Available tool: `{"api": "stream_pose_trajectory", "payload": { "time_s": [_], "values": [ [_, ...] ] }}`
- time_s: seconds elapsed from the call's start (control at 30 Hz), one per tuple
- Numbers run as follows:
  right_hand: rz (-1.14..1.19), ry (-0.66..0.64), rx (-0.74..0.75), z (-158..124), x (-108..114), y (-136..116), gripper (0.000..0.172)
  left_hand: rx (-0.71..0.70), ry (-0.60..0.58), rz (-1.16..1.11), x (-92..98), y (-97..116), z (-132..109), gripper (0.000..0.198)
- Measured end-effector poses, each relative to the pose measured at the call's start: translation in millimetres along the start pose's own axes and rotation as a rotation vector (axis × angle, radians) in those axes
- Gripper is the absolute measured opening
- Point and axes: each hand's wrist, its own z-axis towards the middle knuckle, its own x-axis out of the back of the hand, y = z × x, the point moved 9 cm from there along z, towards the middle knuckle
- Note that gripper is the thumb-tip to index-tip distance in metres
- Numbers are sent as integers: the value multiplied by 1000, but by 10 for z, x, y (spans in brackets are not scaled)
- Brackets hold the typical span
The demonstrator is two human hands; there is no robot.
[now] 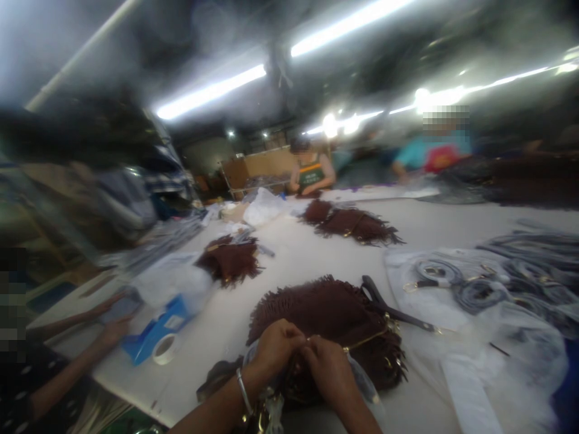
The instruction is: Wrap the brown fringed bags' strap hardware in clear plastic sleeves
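Spreading out under everything is the pale table (289,259), with a crumpled heap of clear plastic (534,343) over its right side. Close in front of me the brown fringed bag (307,307) lies on the table, its near part under my hands. It looks soft and floppy, probably fairly light, more likely to sag than to slip or break, though the thin fringe could snag. Gathering the body well inside the fringe seems the best hold. A blue piece (177,309) lies off to the left, well apart from the bag. My left hand (280,346) and right hand (330,361) meet above the bag's near part, fingers bent and tips drawn together; whether something small is pinched there I cannot tell. A dark strap (407,317) runs out at the bag's right, likely firmer to grip than the fringe. Smaller again are the white tape roll (157,351) beside the blue piece, the bracelet (243,389) on my left wrist, and the thin gold zip (368,340).
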Motion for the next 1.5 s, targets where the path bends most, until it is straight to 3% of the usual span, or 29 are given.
{"api": "stream_pose_trajectory", "payload": {
  "time_s": [0.1, 0.17, 0.3, 0.4, 0.5, 0.77, 0.97, 1.23, 1.5],
  "values": [
    [48, 28, 13, -41, 32, 18, 16, 10, 27, -37, -18, 15, -21, 17],
    [227, 42, -32, -90, 69, 98, 8, -21, 91, -74, 18, 67, -65, 15],
    [735, -95, -217, -208, -60, 338, 28, -200, 254, -79, 154, 288, -237, 13],
    [990, -195, -243, -283, -153, 375, 33, -265, 235, -96, 164, 362, -315, 14],
    [1102, -197, -217, -328, -147, 365, 34, -250, 167, -159, 141, 321, -308, 13],
    [749, 47, -95, -326, 138, 299, 37, -267, 121, -228, 119, 290, -289, 16],
    [884, 97, -198, -308, 113, 314, 50, -290, 126, -232, 108, 308, -283, 18],
    [667, 58, -124, -258, 176, 243, 34, -278, 147, -144, 74, 304, -270, 16],
    [395, 90, -42, -247, 264, 126, 22, -373, 202, -16, 35, 333, -300, 15]
  ]
}}
